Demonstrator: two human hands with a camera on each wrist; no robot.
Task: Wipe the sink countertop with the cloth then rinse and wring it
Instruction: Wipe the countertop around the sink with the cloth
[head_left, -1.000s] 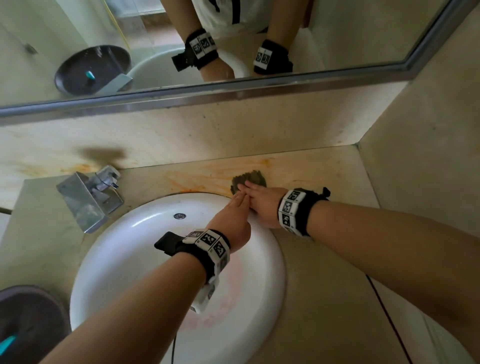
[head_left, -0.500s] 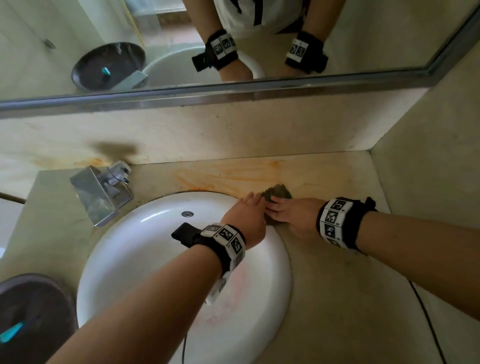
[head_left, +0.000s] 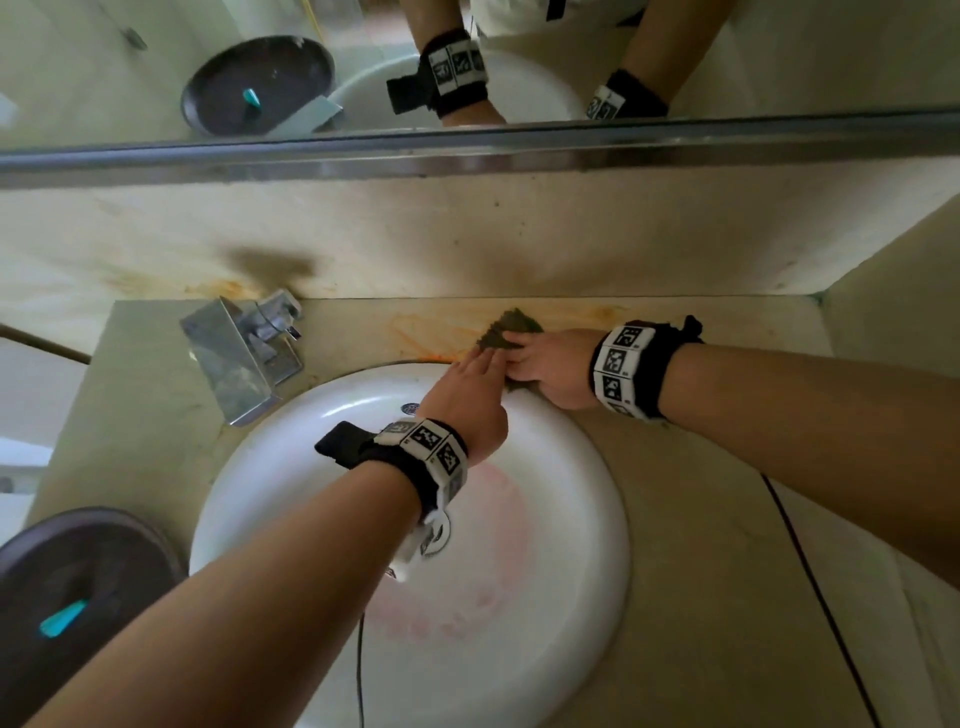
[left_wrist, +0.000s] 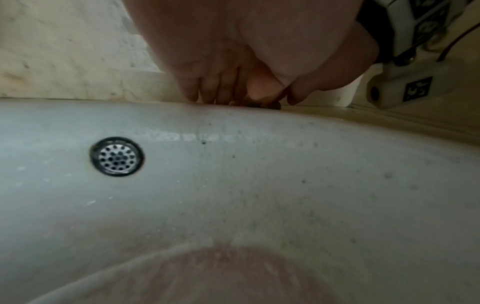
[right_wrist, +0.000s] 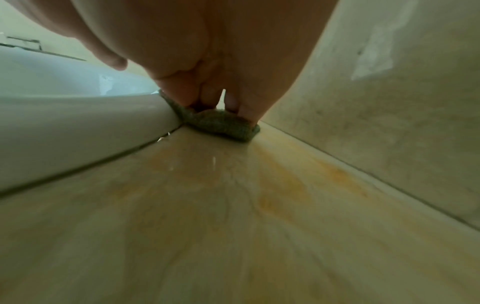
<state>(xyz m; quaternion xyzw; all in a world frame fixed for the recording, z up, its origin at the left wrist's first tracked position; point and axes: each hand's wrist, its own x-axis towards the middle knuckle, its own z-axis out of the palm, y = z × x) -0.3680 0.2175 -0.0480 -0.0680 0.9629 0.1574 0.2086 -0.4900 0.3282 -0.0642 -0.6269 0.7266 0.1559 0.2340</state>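
The right hand (head_left: 550, 366) lies flat with its fingers pressed down on the green cloth (head_left: 511, 330), pinning it to the table (head_left: 691, 519) at the back, right against the rim of the white sink (head_left: 322, 457). The left hand (head_left: 467, 395) reaches across the basin and lays its straight, closed-together fingers on the near edge of the same cloth, so both hands bear on it, touching each other. From the right wrist view the cloth is bunched in the seam where the basin rim meets the table, not far from the back wall.

Around the cloth the stone carries orange staining (head_left: 571, 314), spreading along the back edge toward the faucet (head_left: 244, 353) at the back left corner. A dark round bin (head_left: 78, 587) stands at the front left.

I judge the wiping to be under way and far from finished: the stains remain, and the long front and right stretches show no sign either way. No water runs from the faucet, so rinsing and wringing are still to come.
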